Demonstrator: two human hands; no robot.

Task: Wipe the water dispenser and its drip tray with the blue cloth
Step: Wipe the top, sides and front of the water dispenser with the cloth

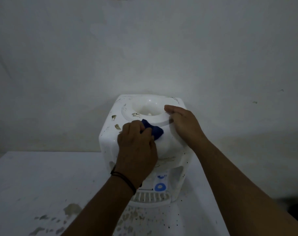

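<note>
A white tabletop water dispenser (110,138) with dirty marks stands against the wall, its round bottle well (148,106) open on top. My left hand (136,147) grips a bunched blue cloth (155,131) and presses it on the dispenser's top front, just below the well's raised ring. My right hand (184,123) rests on the right side of the top, thumb hooked over the ring's edge. The white slotted drip tray (150,199) sticks out at the dispenser's foot, below a blue tap (160,186).
The dispenser sits on a white table (34,184) stained with brown spots near the front. A bare pale wall (144,48) rises right behind it. The table's right edge falls off to a dark area at lower right.
</note>
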